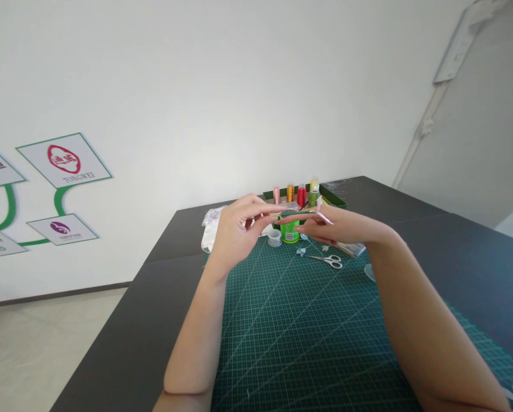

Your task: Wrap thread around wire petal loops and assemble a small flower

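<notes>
My left hand is raised over the far part of the mat, thumb and fingertips pinched together at the left end of a thin, shiny green strip. Along the index finger of my right hand lies the same strip, and the fingers close around its right part. A pale pink, ribbon-like piece sticks out there above the knuckles. How the pink piece joins the green strip is too small to tell. Below the hands are a bright green spool, a clear small reel and white-handled scissors.
A green cutting mat covers much of the dark table. Several thread spools, one red, stand in a dark green tray near the wall. White packets lie at the left; small pale pieces are near the scissors.
</notes>
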Tool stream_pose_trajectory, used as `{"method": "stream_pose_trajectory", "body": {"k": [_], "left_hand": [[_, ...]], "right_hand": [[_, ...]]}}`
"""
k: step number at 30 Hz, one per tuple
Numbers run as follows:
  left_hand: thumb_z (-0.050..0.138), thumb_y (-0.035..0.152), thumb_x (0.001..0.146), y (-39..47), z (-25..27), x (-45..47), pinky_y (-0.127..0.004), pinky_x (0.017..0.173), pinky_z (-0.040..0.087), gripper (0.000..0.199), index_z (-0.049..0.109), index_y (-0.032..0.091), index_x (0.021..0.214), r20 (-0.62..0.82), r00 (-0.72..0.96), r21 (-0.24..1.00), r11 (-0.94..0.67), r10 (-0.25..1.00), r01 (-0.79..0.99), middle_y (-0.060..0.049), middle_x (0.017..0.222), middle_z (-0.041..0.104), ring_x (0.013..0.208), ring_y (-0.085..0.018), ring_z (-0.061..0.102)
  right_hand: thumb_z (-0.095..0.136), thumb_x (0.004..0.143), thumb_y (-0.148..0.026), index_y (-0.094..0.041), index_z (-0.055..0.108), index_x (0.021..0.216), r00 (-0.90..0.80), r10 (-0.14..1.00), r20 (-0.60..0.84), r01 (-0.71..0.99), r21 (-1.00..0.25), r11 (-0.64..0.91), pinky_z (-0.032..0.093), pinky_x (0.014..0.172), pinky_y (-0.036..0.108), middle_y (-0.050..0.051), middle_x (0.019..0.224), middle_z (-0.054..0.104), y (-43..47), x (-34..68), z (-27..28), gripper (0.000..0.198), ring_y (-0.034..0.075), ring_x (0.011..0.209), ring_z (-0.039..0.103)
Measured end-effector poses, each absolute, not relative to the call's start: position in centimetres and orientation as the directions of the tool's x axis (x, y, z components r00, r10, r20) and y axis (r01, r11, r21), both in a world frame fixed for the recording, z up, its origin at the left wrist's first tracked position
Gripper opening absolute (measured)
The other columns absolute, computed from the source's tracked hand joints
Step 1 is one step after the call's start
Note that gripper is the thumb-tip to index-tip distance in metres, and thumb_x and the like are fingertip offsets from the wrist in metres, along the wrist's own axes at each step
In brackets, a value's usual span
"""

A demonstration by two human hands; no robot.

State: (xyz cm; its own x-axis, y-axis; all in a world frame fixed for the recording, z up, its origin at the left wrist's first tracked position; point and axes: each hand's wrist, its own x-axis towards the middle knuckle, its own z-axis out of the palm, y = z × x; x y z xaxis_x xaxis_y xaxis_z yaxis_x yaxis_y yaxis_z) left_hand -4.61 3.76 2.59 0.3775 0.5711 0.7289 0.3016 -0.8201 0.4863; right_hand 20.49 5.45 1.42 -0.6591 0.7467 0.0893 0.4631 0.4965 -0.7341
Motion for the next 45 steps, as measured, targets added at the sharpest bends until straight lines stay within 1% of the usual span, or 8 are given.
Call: {"method": "stream_pose_trajectory", "body": {"k": [4,17,22,28,34,37,42,45], "left_hand": [[0.07,0.022,0.095,3.7,2.6,-4.6,-0.026,0.056,0.043,0.012,0.081,0.026,0.097,0.724,0.362,0.506,-0.809,0.587,0.299,-0.003,0.085,0.069,0.067,-0.012,0.056],[0.074,0.021,0.091,4.2,2.4,-4.7,-0.024,0.056,0.04,0.009,0.081,0.025,0.094,0.738,0.308,0.54,-0.799,0.6,0.263,-0.002,0.084,0.068,0.069,-0.012,0.056],[0.073,0.018,0.09,4.3,2.4,-4.9,-0.025,0.058,0.042,0.011,0.081,0.025,0.091,0.742,0.277,0.553,-0.791,0.61,0.262,-0.002,0.083,0.068,0.069,-0.012,0.057],[0.075,0.018,0.088,4.6,2.2,-5.1,-0.025,0.059,0.044,0.011,0.081,0.027,0.091,0.737,0.22,0.597,-0.768,0.639,0.23,-0.002,0.084,0.068,0.074,-0.013,0.06],[0.077,0.022,0.086,5.1,1.9,-5.5,-0.025,0.06,0.046,0.007,0.082,0.027,0.09,0.736,0.141,0.639,-0.749,0.661,0.174,-0.003,0.087,0.07,0.077,-0.015,0.063],[0.077,0.025,0.085,5.4,1.8,-5.6,-0.025,0.06,0.047,0.007,0.082,0.026,0.09,0.726,0.104,0.657,-0.731,0.679,0.184,-0.004,0.087,0.07,0.076,-0.015,0.062],[0.077,0.024,0.085,5.6,1.8,-5.8,-0.025,0.059,0.045,0.008,0.082,0.026,0.091,0.725,0.097,0.661,-0.728,0.682,0.183,-0.003,0.086,0.07,0.075,-0.014,0.061],[0.077,0.024,0.084,5.5,1.8,-5.7,-0.025,0.06,0.045,0.008,0.082,0.026,0.09,0.724,0.097,0.661,-0.728,0.682,0.184,-0.003,0.086,0.07,0.075,-0.014,0.061]], "right_hand": [[0.054,0.104,-0.042,-0.02,0.062,0.147,-0.657,0.75,0.068,0.463,-0.749,0.474,0.035,0.042,0.022,-0.007,0.05,0.045,5.2,20.5,1.5,0.049,0.01,0.042,0.042],[0.052,0.104,-0.041,-0.02,0.057,0.151,-0.65,0.759,0.04,0.491,-0.74,0.459,0.03,0.043,0.023,-0.008,0.051,0.041,4.8,20.6,1.7,0.052,0.01,0.043,0.038],[0.054,0.104,-0.043,-0.022,0.06,0.149,-0.682,0.722,0.118,0.411,-0.754,0.512,0.031,0.044,0.023,-0.008,0.048,0.042,5.3,21.2,1.4,0.05,0.01,0.042,0.038],[0.057,0.103,-0.044,-0.019,0.064,0.142,-0.687,0.701,0.191,0.276,-0.824,0.494,0.028,0.042,0.023,-0.009,0.048,0.043,5.6,22.0,1.0,0.047,0.008,0.041,0.039],[0.058,0.103,-0.042,-0.017,0.061,0.139,-0.591,0.765,0.258,0.165,-0.889,0.427,0.021,0.042,0.024,-0.01,0.045,0.043,5.6,22.0,0.7,0.044,0.007,0.04,0.033],[0.059,0.102,-0.042,-0.018,0.059,0.128,-0.53,0.803,0.272,0.146,-0.904,0.402,0.023,0.043,0.024,-0.008,0.051,0.052,5.7,21.8,0.7,0.035,0.006,0.04,0.034],[0.062,0.097,-0.039,-0.02,0.055,0.119,-0.449,0.876,0.179,0.339,-0.873,0.352,0.029,0.043,0.024,-0.003,0.062,0.067,5.6,21.3,1.3,0.03,0.007,0.039,0.039],[0.062,0.096,-0.031,-0.019,0.057,0.117,-0.242,0.964,0.113,0.577,-0.782,0.237,0.04,0.048,0.027,0.002,0.072,0.074,5.8,20.8,1.5,0.025,0.01,0.041,0.047]]}}
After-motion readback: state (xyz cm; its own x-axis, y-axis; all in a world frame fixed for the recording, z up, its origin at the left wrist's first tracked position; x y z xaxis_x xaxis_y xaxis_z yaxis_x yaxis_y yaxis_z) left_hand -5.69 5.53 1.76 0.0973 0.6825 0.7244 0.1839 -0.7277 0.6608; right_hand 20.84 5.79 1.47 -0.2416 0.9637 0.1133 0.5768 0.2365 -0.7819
